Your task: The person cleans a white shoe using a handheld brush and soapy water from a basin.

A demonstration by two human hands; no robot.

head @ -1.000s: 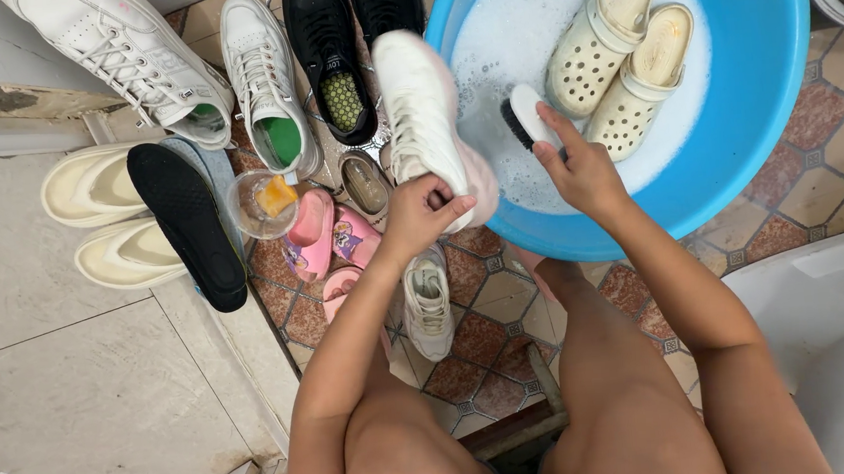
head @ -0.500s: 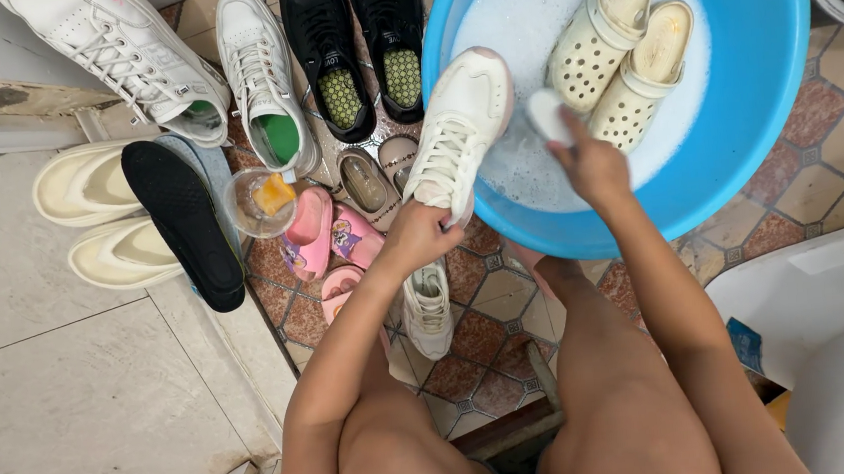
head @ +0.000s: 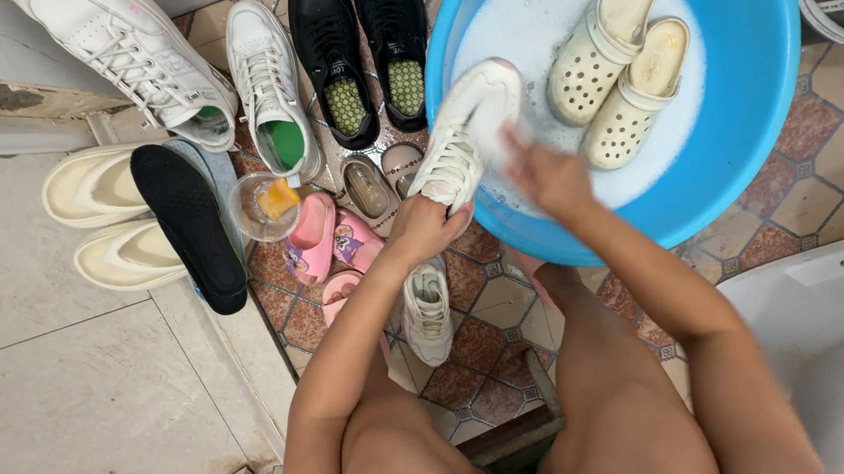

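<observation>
White sneaker (head: 462,129): one, held over the near-left rim of the blue basin (head: 762,90), its long axis running diagonally, toe up and to the right over the soapy water, heel down and to the left, laces facing the camera. The left hand (head: 424,229) is closed around the heel end. The right hand (head: 545,177) is curled at the sneaker's right side; whatever it grips is hidden by the fingers and motion blur, so this cannot be told.

Count in the basin: two cream perforated clogs (head: 613,51), lying side by side in the foam, toes toward the lower left.

Count on the tiled floor: one more white sneaker (head: 428,309) below the left hand; two black shoes (head: 362,51) with green insoles; two large white sneakers (head: 198,69); two cream slides (head: 110,221); one black insole (head: 188,225); pink child's sandals (head: 327,239), number unclear; one clear cup (head: 264,204) holding something yellow.
</observation>
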